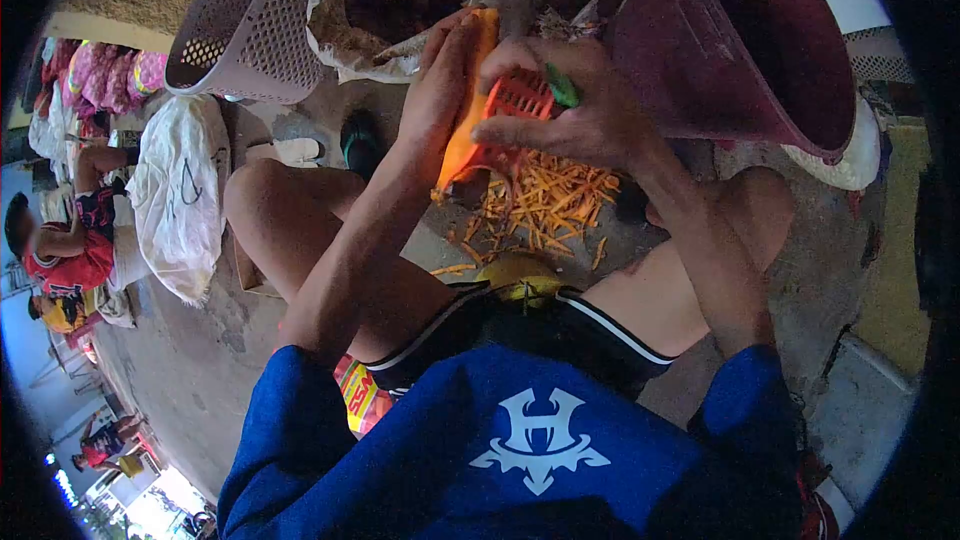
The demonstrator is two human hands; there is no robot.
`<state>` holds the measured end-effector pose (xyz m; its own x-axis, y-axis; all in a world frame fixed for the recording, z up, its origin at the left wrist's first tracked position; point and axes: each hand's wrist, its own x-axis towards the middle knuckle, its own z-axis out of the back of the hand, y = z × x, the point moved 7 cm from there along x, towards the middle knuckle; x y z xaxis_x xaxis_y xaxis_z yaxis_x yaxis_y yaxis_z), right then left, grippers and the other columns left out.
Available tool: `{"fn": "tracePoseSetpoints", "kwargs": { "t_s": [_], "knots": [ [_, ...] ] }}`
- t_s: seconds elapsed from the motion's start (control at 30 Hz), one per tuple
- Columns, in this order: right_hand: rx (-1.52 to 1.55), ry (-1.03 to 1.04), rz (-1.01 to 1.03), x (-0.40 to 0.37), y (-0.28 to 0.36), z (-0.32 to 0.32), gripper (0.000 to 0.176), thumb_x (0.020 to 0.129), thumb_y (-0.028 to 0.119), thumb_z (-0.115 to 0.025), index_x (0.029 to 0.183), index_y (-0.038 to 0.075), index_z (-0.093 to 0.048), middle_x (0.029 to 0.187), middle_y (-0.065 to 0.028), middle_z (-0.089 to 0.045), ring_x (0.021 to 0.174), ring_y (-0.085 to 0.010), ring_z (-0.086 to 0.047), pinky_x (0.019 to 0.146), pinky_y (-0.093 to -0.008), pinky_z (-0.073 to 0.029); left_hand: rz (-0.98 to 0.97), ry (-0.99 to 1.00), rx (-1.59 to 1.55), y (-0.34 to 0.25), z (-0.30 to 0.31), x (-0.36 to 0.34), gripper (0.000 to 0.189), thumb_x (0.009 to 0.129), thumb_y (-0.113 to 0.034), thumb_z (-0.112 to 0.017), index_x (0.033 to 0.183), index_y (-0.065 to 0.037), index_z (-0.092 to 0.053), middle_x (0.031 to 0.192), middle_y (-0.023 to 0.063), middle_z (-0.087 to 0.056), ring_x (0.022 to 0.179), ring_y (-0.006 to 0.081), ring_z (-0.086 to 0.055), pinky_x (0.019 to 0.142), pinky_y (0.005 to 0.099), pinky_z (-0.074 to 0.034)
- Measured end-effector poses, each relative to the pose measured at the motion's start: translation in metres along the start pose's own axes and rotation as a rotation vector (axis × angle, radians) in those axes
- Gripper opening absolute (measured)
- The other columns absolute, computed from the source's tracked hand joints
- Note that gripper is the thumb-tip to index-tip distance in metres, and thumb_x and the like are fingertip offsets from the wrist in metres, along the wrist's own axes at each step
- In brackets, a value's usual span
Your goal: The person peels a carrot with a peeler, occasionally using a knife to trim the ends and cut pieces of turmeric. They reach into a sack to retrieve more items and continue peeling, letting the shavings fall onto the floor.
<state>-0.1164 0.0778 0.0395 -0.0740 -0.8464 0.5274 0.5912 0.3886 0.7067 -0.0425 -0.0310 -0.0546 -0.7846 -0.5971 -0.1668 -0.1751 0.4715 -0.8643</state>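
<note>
**Both hands closed at the top of the view, orange shreds on the floor below**

The left hand [440, 80] rises from the knee and its grip is closed along the back edge of the orange piece [462, 145], a long slab held nearly upright, with the fingers wrapped over its top end. At 3 o'clock from it, and touching it, is the red shredder [515, 100], a ribbed plastic tool pressed flat against the slab's face. The right hand [590, 110] covers the shredder from 3 o'clock. Its grip is closed over the tool, fingers curled across the top, and a green handle tip [562, 88] pokes out between them. So the slab lies inside the left grip and just at 9 o'clock of the right one.

Straight down at 6 o'clock from the two hands, a loose pile of orange shreds [545, 205] lies on the concrete floor [200, 360] between the person's bare knees.

At 10 o'clock a lilac perforated basket [250, 20] is tipped on its side, and at 2 o'clock a maroon tub [740, 30] leans in. A white sack [185, 200] lies at 9 o'clock, with a dark sandal [358, 140] between it and the hands. Beyond the sack sits another person in a red shirt [70, 260].
</note>
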Motion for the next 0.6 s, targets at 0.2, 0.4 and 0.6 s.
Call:
{"fn": "tracePoseSetpoints", "kwargs": {
  "t_s": [0.2, 0.4, 0.6],
  "knots": [
    [-0.044, 0.047, 0.065, 0.008, -0.001, 0.007, 0.037, 0.079, 0.028, -0.086, 0.105, 0.009, -0.068, 0.086, -0.0044, -0.07, 0.079, -0.0121, -0.066, 0.071, -0.0293, -0.054, 0.096, -0.048, 0.012, -0.005, -0.007, -0.014, 0.038, 0.106, -0.038, -0.05, 0.135, -0.013, -0.05, 0.116, 0.0063, -0.06, 0.102, 0.015, -0.063, 0.085, 0.0289, -0.053],
    [-0.476, -0.295, -0.271, 0.006, -0.09, 0.084, 0.033, 0.085, 0.033, -0.081, 0.104, 0.009, -0.068, 0.091, -0.0029, -0.071, 0.082, -0.0107, -0.067, 0.076, -0.0278, -0.054, 0.307, -0.004, -0.031, 0.016, -0.008, -0.018, 0.035, 0.107, -0.037, -0.048, 0.133, -0.014, -0.05, 0.104, 0.0016, -0.06, 0.082, 0.0126, -0.062, 0.068, 0.0277, -0.055],
    [0.089, 0.028, -0.346, 0.001, -0.042, 0.021, 0.034, 0.084, 0.032, -0.083, 0.104, 0.009, -0.067, 0.091, -0.0017, -0.07, 0.084, -0.0115, -0.068, 0.079, -0.0289, -0.055, 0.119, -0.039, 0.019, 0.018, -0.001, -0.003, 0.055, 0.101, -0.052, -0.053, 0.135, -0.009, -0.053, 0.109, 0.0075, -0.064, 0.092, 0.0153, -0.065, 0.079, 0.0305, -0.056]
  ]
}}
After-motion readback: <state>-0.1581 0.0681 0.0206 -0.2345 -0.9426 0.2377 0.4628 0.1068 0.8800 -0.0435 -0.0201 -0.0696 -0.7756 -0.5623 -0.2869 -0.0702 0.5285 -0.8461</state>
